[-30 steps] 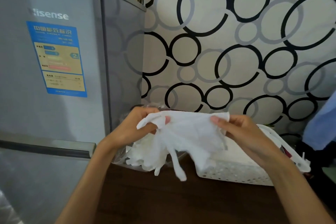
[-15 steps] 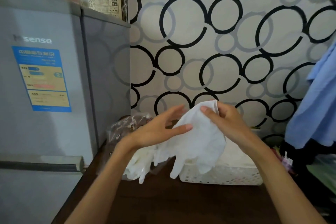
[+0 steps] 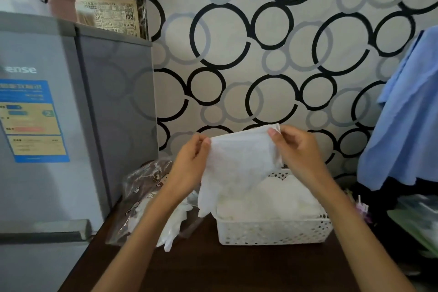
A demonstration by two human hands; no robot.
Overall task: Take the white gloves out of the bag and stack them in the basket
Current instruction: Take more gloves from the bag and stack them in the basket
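A white glove (image 3: 239, 163) hangs stretched between both hands, its fingers pointing down over the left end of the white perforated basket (image 3: 272, 232). My left hand (image 3: 192, 163) pinches the cuff's left corner and my right hand (image 3: 296, 149) pinches its right corner. White gloves (image 3: 279, 199) lie stacked inside the basket. To the left, a clear plastic bag (image 3: 144, 187) lies on the dark wooden table (image 3: 225, 268), with more white gloves (image 3: 173, 227) spilling from its mouth behind my left forearm.
A grey refrigerator (image 3: 71, 125) stands against the table's left side. A wall with black and grey circles is close behind the basket. Blue cloth (image 3: 407, 121) hangs at the right, above dark and green items (image 3: 417, 220) beside the basket.
The glove has shifted right and been spread flat by its cuff; my left hand, open half a second ago, now pinches the cuff's left corner. It now hangs over the basket.
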